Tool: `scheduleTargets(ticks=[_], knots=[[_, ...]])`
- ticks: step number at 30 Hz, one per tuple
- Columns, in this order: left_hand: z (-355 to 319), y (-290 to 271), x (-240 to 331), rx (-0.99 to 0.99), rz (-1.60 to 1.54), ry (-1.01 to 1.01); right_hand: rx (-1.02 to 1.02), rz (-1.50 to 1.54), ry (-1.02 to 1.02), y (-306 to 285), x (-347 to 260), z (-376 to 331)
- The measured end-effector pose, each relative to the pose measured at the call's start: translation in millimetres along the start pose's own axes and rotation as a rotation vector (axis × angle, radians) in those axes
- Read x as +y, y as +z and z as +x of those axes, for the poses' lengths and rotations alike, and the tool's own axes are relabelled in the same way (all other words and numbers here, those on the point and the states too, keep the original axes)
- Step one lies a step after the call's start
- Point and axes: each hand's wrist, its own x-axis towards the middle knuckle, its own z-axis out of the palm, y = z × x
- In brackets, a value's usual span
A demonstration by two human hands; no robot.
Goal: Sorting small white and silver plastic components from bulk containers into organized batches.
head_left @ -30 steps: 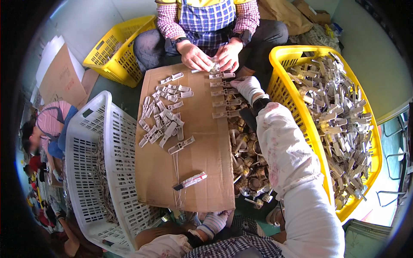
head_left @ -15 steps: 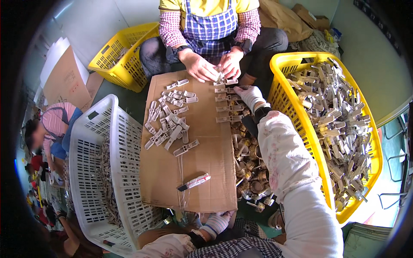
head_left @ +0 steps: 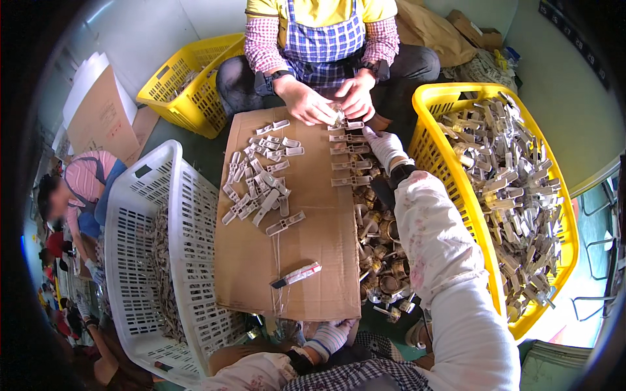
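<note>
White-gloved right hand [head_left: 386,146] beside a row of slim, pale-grey slotted clips [head_left: 349,150].
We record its fingers loosely bent, tips near the clips' outer ends; whether it grips one, we cannot tell. The row lies just left of that hand, on a brown cardboard sheet [head_left: 313,228]; a heap of like clips [head_left: 268,180] lies farther left. Well below it, the striped-gloved left hand [head_left: 329,335] is at the sheet's near edge; we cannot tell its opening or hold.
</note>
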Motion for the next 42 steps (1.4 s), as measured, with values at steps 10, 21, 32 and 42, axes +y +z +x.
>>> scheduleTargets(ticks=[10,21,32,42], knots=[[-4.4,-8.7,9.4,-0.042,0.022,0.001,0.063,0.272,-0.266,9.1,-2.1,-10.2],[-11.6,-13.2,18.5,-0.021,0.123,-0.030,-0.058,0.232,-0.046,6.2,2.4,5.3],[-4.1,-8.0,13.4,-0.038,0.056,0.035,-0.004,-0.075,-0.065,14.8,13.4,34.8],[-1.8,-8.1,23.1,-0.138,0.051,-0.051,0.112,-0.254,-0.232,-12.4,13.2,-3.3]])
